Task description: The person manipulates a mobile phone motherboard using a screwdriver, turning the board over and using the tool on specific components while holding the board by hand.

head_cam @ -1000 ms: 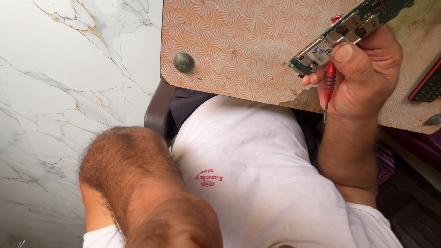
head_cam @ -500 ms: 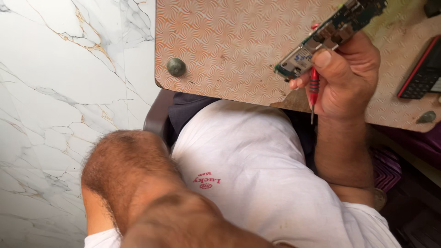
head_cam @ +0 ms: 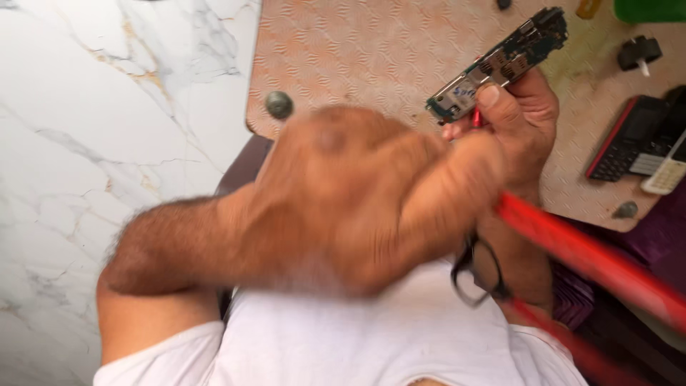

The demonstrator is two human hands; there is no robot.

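My right hand (head_cam: 525, 118) pinches a green, chip-studded circuit board (head_cam: 496, 64) above the embossed tabletop (head_cam: 371, 50), a red screwdriver (head_cam: 476, 118) tucked beneath. My blurred left hand (head_cam: 371, 200) grips red-armed spectacles (head_cam: 572, 246); I judge inspection is underway, needing steady fingers

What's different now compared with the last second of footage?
The left hand has come up from beside the lap to the middle of the view, blurred, and now grips a pair of red-handled pliers it was not holding before. The right hand keeps holding the green circuit board and a small red screwdriver over the patterned table. The phones lie at the table's right edge.
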